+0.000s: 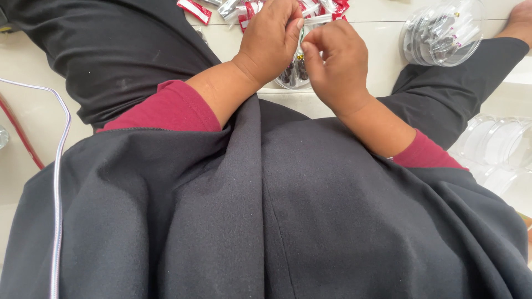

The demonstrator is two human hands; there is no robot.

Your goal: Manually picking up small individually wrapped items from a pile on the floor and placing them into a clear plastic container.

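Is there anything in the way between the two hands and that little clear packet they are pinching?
Nothing visible is in the way. The left hand and the right hand already have their fingertips together on the small clear packet, held just above a round clear dish of small dark pieces on the pale floor.

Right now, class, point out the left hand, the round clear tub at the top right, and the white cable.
left hand point(271, 41), head view, back of the hand.
round clear tub point(443, 27), head view, its clear lid.
white cable point(57, 188), head view, middle of its run.
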